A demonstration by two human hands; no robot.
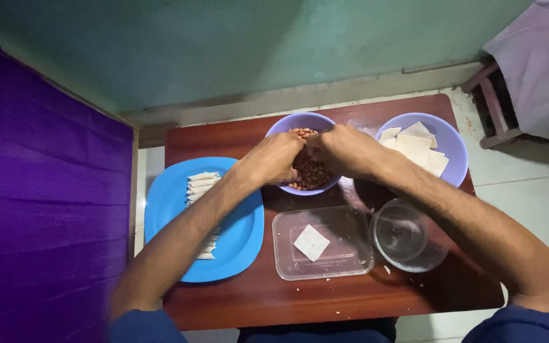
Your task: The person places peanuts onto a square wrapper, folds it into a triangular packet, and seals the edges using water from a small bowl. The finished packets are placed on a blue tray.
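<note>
Both hands meet over a lilac bowl (287,124) full of brown peanuts (311,173) at the back middle of a small red-brown table (325,298). My left hand (273,159) has its fingers curled down into the nuts. My right hand (344,151) comes in from the right, fingertips pinched close to the left hand's. What either hand grips is hidden by the fingers. A square white wrapper (311,242) lies flat on a clear rectangular plastic lid (344,260) in front of the bowl.
A blue plate (236,248) at left carries a row of rolled white wrappers (203,184). A second lilac bowl (454,143) at back right holds several flat wrapper squares. A clear round container (408,235) stands at front right. A purple cloth (39,209) hangs at left.
</note>
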